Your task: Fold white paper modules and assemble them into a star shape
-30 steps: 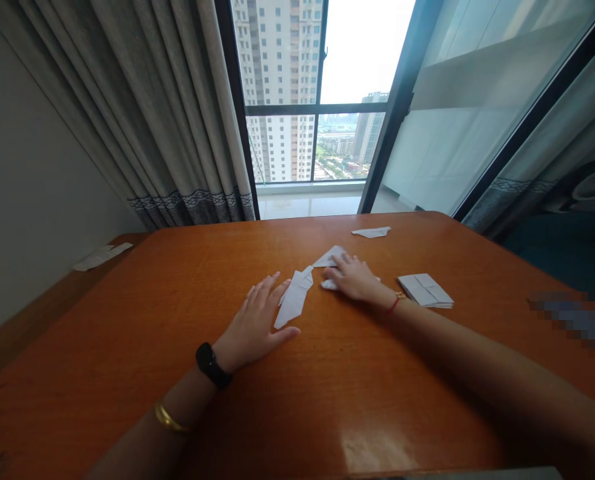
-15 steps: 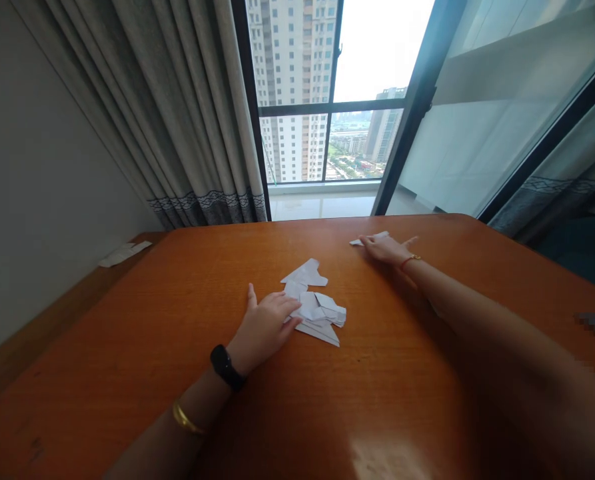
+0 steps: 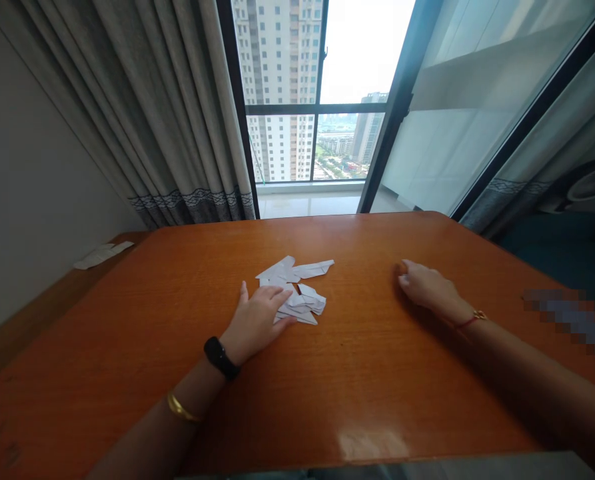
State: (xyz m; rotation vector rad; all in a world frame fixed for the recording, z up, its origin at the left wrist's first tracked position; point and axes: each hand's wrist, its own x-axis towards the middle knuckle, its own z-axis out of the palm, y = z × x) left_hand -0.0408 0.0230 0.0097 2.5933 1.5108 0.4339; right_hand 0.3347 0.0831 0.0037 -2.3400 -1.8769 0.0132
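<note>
Several folded and torn pieces of white paper (image 3: 304, 301) lie in a loose pile on the wooden table (image 3: 377, 373). My left hand (image 3: 260, 313) rests flat on the pile's left side, fingers and thumb spread, covering part of the paper. A long narrow strip of white paper (image 3: 314, 269) touches the pile at its far right. To the right, apart from the paper, my right hand (image 3: 430, 287) is curled closed just over the tabletop. Nothing shows between its fingers, which are slightly blurred.
A flat white paper (image 3: 103, 255) lies on the ledge along the left wall. Grey curtains (image 3: 177, 120) and a glass door (image 3: 322, 107) stand beyond the table's far edge. A fan (image 3: 594, 187) is at the right, and a pixelated patch covers something on the right side.
The paper strip that was under my right hand at the far right now lies against the pile. My right hand has drawn back rightward and closed. My left hand stays on the pile.
</note>
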